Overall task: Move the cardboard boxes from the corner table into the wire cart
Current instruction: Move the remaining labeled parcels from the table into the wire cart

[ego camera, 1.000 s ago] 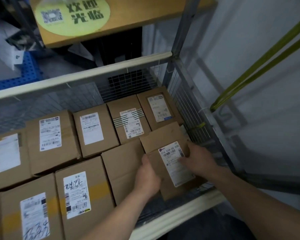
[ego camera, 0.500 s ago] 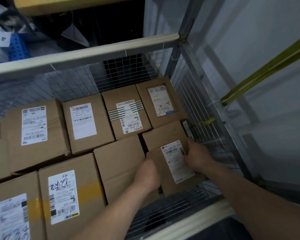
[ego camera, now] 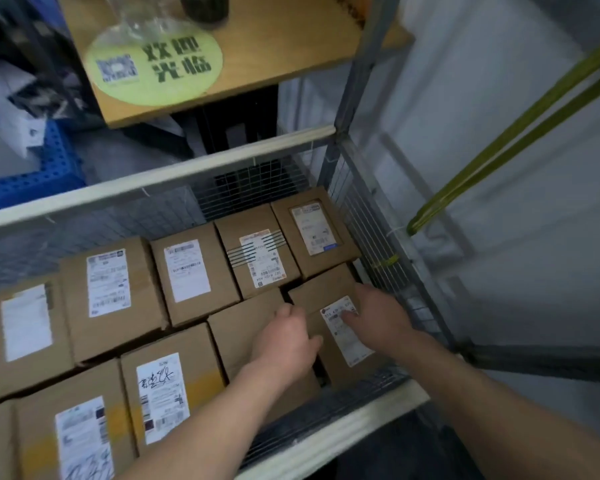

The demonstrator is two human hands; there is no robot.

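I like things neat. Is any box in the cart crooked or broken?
The small box under the right hand sits slightly crooked in the near right corner of the wire cart, with a dark gap beside it. Nothing looks torn or spilled.

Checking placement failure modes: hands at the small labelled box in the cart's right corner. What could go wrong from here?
1. The small labelled box looks tilted, with a dark gap beside the plain box; it may drop or wedge on release.
2. The right hand is close to the wire wall; fingers could scrape or get pinched.
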